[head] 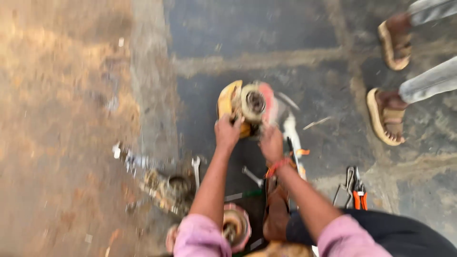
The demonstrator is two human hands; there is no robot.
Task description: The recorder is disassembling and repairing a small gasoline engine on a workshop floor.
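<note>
So the person is squatting on the concrete floor [266,43] with both hands on a small engine assembly [248,107], a chunky thing with a yellow housing on one side, a reddish part on the other and a round metal hub facing up at the camera. It sits on the floor right in front of them, at arm's length. The left hand [227,132] is wrapped around the yellow side, fingers curled shut on it. The right hand [271,143] is clamped on the reddish side, with an orange-red band on that wrist. The frame is pretty blurry, so whether they're twisting, pulling or just steadying it is a guess; it looks like the "hold it firm and work the hub area" stage. The next move probably calls for a tool from the pile, with one hand bracing the body so it doesn't roll.

Count of what's around:
- two spanners, one [195,170] by the left forearm and one [252,176] between the arms
- one pair of orange-handled pliers [359,196] off to the right, with some dark metal bits beside it, too blurred to name
- one round pinkish part [236,226] near the knees
- one heap of grimy metal parts [164,190] on the left
- two sandalled feet of another person, [394,40] and [384,116], standing well apart at top right
</note>
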